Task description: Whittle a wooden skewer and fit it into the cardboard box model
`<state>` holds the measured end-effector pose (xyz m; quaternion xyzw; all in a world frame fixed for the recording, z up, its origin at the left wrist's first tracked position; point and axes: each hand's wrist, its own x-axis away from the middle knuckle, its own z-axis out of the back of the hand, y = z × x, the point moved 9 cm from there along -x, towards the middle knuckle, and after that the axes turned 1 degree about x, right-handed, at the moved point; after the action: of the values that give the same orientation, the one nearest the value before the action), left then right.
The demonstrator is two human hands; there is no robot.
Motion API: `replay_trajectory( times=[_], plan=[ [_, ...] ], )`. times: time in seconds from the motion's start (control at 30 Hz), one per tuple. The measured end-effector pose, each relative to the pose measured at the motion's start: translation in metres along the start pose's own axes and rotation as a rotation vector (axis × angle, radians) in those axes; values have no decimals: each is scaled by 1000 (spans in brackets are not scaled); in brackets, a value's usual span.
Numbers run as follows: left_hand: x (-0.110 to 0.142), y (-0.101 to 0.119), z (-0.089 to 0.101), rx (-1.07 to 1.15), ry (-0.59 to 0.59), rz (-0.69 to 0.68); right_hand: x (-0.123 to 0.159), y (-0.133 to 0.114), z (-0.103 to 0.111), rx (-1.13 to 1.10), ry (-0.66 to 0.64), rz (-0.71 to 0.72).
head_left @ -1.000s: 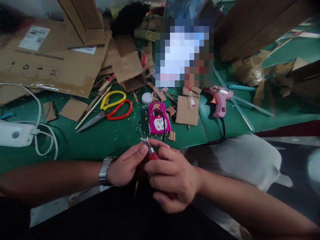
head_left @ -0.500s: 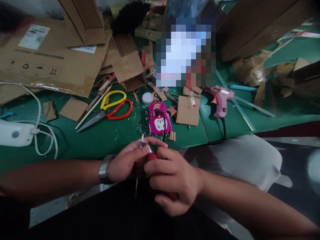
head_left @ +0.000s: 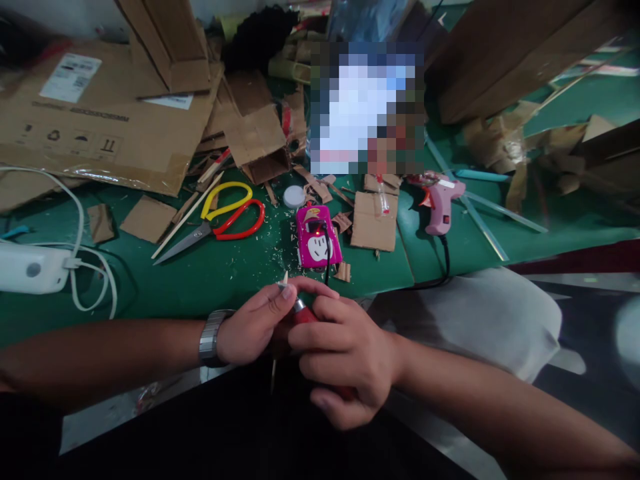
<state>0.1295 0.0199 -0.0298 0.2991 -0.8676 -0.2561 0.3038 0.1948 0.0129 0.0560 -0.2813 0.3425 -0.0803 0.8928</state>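
Observation:
My left hand (head_left: 255,323), with a metal-banded watch on the wrist, is closed around a thin wooden stick (head_left: 273,375). The stick's pale pointed tip rises above the fingers, and its lower end hangs below the palm. My right hand (head_left: 350,360) grips a knife (head_left: 306,313) by its red handle. The short metal blade lies against the stick just under the tip, with my left thumb pressed over part of it. Beyond the hands, a pink power socket (head_left: 319,237) with a lit red light and a black cord plugged in sits on the green table (head_left: 245,270).
Yellow-and-red-handled scissors (head_left: 220,217) lie left of the socket among shavings. To the right is a pink glue gun (head_left: 443,203) near clear glue sticks (head_left: 483,227). A white power strip (head_left: 33,267) stands far left. Cardboard pieces (head_left: 375,220) and a large carton (head_left: 100,127) cover the back.
My left thumb has moved up over the blade, so less of its metal shows. The knife has tilted slightly; both hands otherwise stay in place.

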Motion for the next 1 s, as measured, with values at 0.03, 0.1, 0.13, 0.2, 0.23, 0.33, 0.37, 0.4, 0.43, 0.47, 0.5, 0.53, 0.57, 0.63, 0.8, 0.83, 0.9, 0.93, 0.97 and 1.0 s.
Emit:
replay_trajectory(
  times=[0.03,0.1,0.13,0.2,0.23,0.33,0.37,0.4,0.43,0.47,0.5,0.53,0.57,0.63,0.8,0.83,0.9,0.93,0.97,1.0],
  plan=[
    [0,-1,1,-8,7,7,0,0,0,5,-2,2],
    [0,-3,2,-10,17,20,1,0,-1,12,-8,5],
    [0,-4,2,-8,16,26,1,0,-1,15,-9,5],
    [0,-6,3,-3,5,34,2,0,0,22,-7,5],
    [0,-8,3,-3,2,39,2,0,0,27,-4,5],
    [-1,-10,6,-15,17,50,1,0,1,51,-9,-7],
    [-2,-9,7,-24,27,46,1,0,1,60,-17,-16],
    [-3,-8,8,-35,35,33,1,1,0,68,-26,-27],
    [-4,-7,8,-47,39,20,1,2,-1,74,-34,-40],
    [-5,-5,7,-53,38,10,1,3,-1,75,-39,-49],
    [-6,-5,6,-49,33,4,1,4,-1,68,-40,-56],
    [-6,-5,5,-34,24,5,1,5,-1,56,-36,-61],
    [-6,-6,4,-13,13,10,1,6,-1,41,-28,-65],
    [-6,-7,3,38,-3,17,1,8,0,11,-1,-75],
    [-4,-5,1,114,-29,-10,2,9,-1,-33,18,-75],
    [-4,-4,1,120,-33,-19,2,8,-2,-38,12,-69],
    [-4,-2,0,120,-38,-21,3,6,-3,-42,-1,-62],
    [-4,-3,0,112,-37,-13,3,6,-4,-41,-8,-62],
    [-4,-3,1,102,-35,-3,3,7,-4,-40,-15,-64],
    [-5,-4,0,89,-38,3,3,7,-4,-38,-22,-64]
  ],
)
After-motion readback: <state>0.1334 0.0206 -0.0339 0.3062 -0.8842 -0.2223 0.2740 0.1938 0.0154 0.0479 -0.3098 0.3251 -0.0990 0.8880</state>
